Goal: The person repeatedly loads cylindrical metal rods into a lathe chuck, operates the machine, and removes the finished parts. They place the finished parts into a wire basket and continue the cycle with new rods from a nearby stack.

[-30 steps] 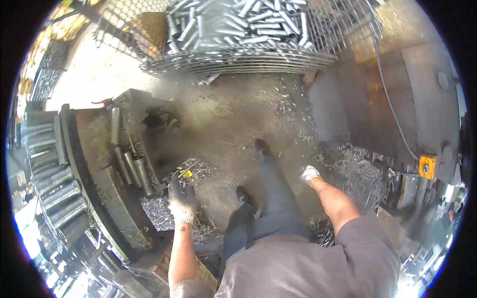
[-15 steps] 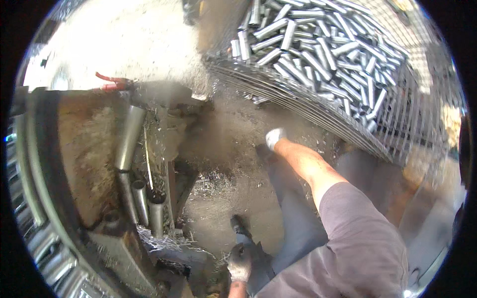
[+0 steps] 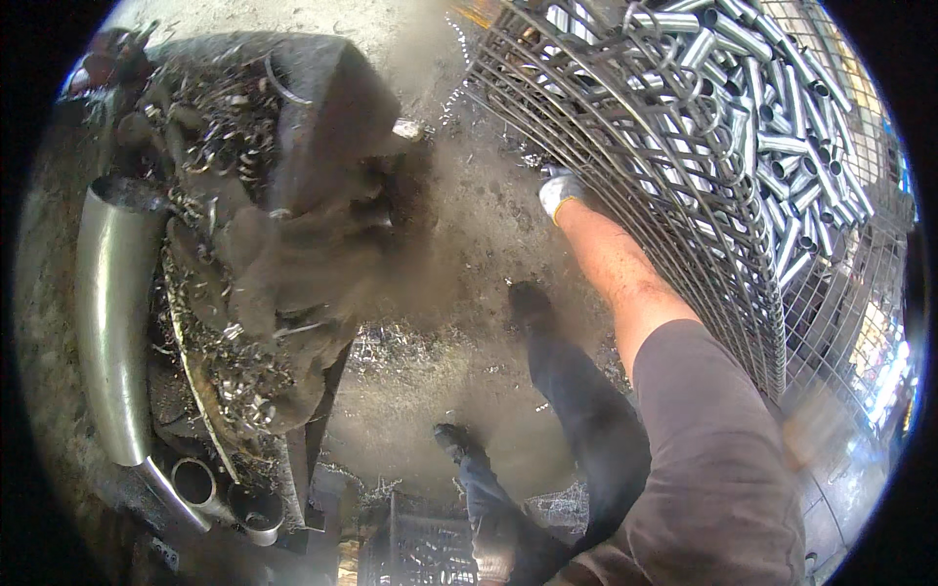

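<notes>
Steel tubes (image 3: 782, 144) are heaped in a wire basket (image 3: 674, 234), up and to the right of the right hand (image 3: 561, 191), which is gloved in white with a yellow cuff edge and lowered close by the basket's near side. Whether the wire is touched, or whether anything is clasped there, cannot be told, since the fingers are blurred and partly hidden; a small metallic glint (image 3: 550, 172) just past them is too indistinct to be named. One second earlier, that hand was held well apart from the basket, out over the floor (image 3: 410, 391); the gap has now been all but closed, and the basket's foot has been brought within its reach. The left hand (image 3: 494, 565), seen beside the bench (image 3: 59, 342) with a slim tool one second earlier, is now cut off by the lower edge of the view; only a patch of pale knit is shown, so its grip, and any tool in it, cannot be told. Well to the left of the right hand, a large steel pipe (image 3: 119, 313) is seen beside curled shavings (image 3: 230, 137), with two open-ended pipes (image 3: 193, 481) set lower down.
</notes>
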`<action>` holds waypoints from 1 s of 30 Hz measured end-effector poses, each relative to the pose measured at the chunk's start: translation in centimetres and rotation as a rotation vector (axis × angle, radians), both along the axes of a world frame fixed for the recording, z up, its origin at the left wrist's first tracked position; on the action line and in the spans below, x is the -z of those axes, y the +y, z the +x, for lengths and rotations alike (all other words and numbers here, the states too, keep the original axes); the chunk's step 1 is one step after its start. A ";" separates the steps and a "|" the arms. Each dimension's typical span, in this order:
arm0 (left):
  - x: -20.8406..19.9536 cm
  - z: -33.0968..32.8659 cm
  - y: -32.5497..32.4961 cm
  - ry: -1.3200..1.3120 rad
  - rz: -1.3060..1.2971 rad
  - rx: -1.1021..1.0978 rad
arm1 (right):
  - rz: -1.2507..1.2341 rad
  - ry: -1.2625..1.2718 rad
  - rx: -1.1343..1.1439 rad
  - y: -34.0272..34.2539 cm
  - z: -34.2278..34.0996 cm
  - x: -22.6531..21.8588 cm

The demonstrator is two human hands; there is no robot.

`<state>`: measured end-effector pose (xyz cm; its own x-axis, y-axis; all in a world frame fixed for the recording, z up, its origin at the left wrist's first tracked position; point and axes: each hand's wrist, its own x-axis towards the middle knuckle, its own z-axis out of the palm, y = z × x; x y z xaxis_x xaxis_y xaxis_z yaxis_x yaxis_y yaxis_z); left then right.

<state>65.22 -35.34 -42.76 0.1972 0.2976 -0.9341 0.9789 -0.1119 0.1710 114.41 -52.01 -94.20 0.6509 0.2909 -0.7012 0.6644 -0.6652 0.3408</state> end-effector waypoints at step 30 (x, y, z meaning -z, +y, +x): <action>-29.3 -8.7 -5.6 -0.906 -0.363 1.432 | 1.733 -0.086 1.920 -6.9 -67.6 -83.3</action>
<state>56.52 -40.92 -13.49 0.5529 -0.7511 -0.3608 -0.2678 -0.5702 0.7767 46.85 -58.96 -10.93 0.7450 -0.3127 -0.5893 -0.5651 0.1735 -0.8066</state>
